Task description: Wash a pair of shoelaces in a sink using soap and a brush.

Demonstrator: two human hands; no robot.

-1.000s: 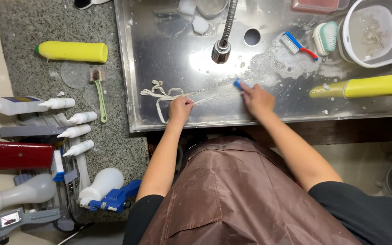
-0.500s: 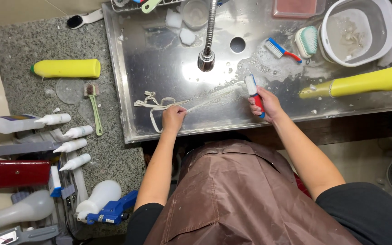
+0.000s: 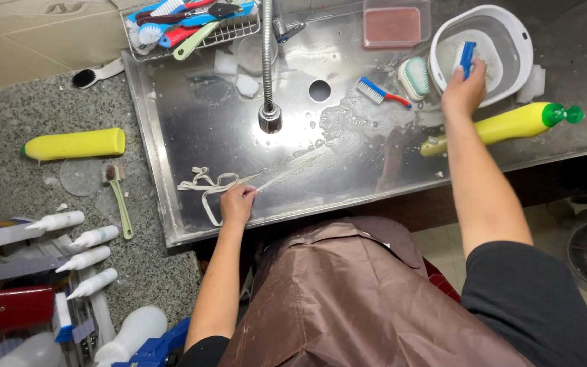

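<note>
My left hand (image 3: 237, 202) presses a white shoelace (image 3: 205, 185) against the wet bottom of the steel sink (image 3: 171, 109), near its front edge. The lace lies in loops to the left of that hand, and one strand runs right along the soapy metal. My right hand (image 3: 463, 87) reaches far to the right and holds a small blue brush (image 3: 467, 58) over a white basin (image 3: 518, 34) with water in it.
A faucet (image 3: 267, 61) hangs over the sink beside the drain hole (image 3: 319, 90). A blue and red brush (image 3: 382, 93), a teal scrub brush (image 3: 415, 77) and a yellow bottle (image 3: 511, 124) lie by the basin. A second yellow bottle (image 3: 76, 144), green brush (image 3: 118, 197) and white bottles (image 3: 83, 238) sit on the left counter.
My right hand has left the shoelace, lifted the blue brush and carried it right and away to the white basin. My left hand stays on the lace.
</note>
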